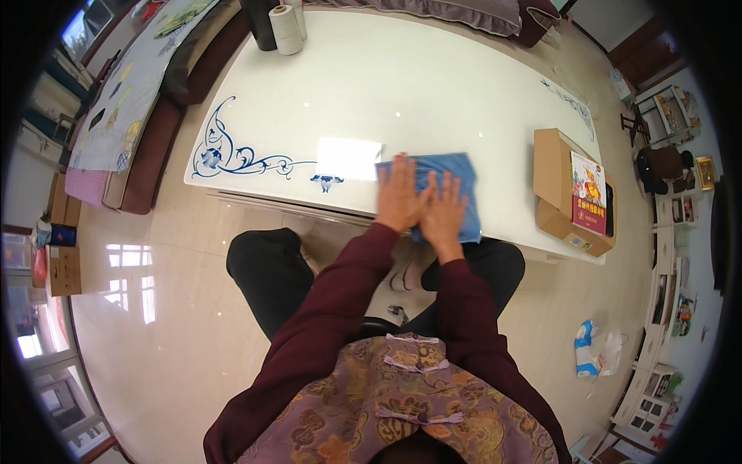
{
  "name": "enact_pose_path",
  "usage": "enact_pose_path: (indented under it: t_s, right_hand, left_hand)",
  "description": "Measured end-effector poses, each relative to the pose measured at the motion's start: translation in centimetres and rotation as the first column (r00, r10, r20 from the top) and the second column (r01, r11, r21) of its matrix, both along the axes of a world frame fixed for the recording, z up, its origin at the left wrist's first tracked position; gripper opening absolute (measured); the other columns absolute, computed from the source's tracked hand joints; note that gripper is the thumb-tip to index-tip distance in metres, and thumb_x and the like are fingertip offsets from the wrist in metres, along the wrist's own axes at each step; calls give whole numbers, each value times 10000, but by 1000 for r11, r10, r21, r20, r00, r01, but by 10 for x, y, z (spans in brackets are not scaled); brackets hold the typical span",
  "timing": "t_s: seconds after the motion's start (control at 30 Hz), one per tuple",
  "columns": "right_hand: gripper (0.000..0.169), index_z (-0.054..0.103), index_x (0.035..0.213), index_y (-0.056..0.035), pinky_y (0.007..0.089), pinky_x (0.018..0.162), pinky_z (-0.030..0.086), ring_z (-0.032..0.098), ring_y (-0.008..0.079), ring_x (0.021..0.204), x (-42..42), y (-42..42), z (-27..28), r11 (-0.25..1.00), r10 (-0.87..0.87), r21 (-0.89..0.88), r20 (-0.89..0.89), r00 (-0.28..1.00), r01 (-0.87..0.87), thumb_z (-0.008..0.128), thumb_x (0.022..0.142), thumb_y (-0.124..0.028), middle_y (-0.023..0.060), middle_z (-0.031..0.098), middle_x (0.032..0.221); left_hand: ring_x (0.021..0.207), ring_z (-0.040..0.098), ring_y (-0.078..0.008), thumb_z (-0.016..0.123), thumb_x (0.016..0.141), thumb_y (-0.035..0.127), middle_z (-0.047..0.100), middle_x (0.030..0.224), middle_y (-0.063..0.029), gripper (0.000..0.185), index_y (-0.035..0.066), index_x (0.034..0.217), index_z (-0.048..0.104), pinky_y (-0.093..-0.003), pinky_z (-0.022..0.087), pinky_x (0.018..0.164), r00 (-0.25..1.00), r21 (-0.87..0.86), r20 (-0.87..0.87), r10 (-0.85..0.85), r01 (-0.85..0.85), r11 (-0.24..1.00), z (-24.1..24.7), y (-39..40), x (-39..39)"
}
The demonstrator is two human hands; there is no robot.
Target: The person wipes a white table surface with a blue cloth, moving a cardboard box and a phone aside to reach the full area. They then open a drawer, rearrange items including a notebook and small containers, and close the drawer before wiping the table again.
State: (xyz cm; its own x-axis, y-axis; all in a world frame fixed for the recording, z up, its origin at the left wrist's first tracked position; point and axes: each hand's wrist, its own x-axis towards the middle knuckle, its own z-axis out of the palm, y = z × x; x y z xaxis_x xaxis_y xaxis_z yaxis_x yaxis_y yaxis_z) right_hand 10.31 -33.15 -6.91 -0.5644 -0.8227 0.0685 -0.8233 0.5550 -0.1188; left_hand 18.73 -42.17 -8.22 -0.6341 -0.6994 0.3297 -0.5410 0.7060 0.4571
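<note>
A blue cloth [458, 168] lies spread on the white glossy tabletop [429, 69], close to the table's near edge. My left hand [400, 200] rests flat on the cloth's left part, fingers stretched away from me. Beside it, my right hand [443, 211] also presses flat on the cloth, the two thumbs meeting or nearly so. Neither hand grips the fabric. Part of the cloth hangs over the edge near my right wrist. A blue floral scroll [243, 159] decorates the tabletop to the left.
An open cardboard box [548, 174] with a colourful book [588, 194] on it stands at the table's right end. A cone of thread [285, 30] and a dark cylinder [259, 26] stand far left. A sofa [145, 145] flanks the left; a plastic package [586, 348] lies on the floor.
</note>
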Motion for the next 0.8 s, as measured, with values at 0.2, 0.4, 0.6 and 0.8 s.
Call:
enact_pose_path:
  t_s: [0.2, 0.4, 0.6, 0.8]
  right_hand:
    - [561, 365, 1549, -222, 586, 1197, 161, 217, 320, 1508, 78, -101, 9, 805, 591, -112, 60, 805, -582, 367, 1028, -430, 102, 277, 1626]
    - [567, 448, 1506, -246, 588, 1194, 169, 263, 283, 1490, 39, -193, 8, 725, 675, -226, 47, 736, -650, 397, 998, -491, 56, 353, 1593]
    - [629, 395, 1534, -273, 614, 1195, 123, 217, 306, 1507, -36, -243, 13, 859, 502, -152, 49, 864, -490, 408, 976, -562, 54, 303, 1617]
    - [731, 325, 1569, -225, 642, 1188, 65, 130, 395, 1519, -95, -259, 12, 987, 137, -92, 91, 986, -129, 395, 962, -626, 122, 212, 1647]
  left_hand:
    - [1509, 208, -365, 475, 979, 541, 241, 1611, -239, 801, -19, 1528, 313, -576, 154, 1187, 910, 31, 186, 370, -382, 924, 7, -69, 129]
    - [1509, 210, -352, 466, 969, 575, 271, 1602, -232, 829, -45, 1505, 342, -581, 159, 1184, 907, -89, 177, 381, -371, 924, -9, -165, 102]
    - [1520, 178, -347, 406, 964, 641, 240, 1617, -222, 880, -26, 1529, 304, -566, 138, 1198, 946, -66, 226, 233, -223, 973, 1, -244, 18]
    - [1532, 145, -324, 340, 973, 672, 209, 1631, -210, 897, -10, 1550, 263, -554, 121, 1209, 966, -30, 222, 132, -129, 991, 5, -280, -74]
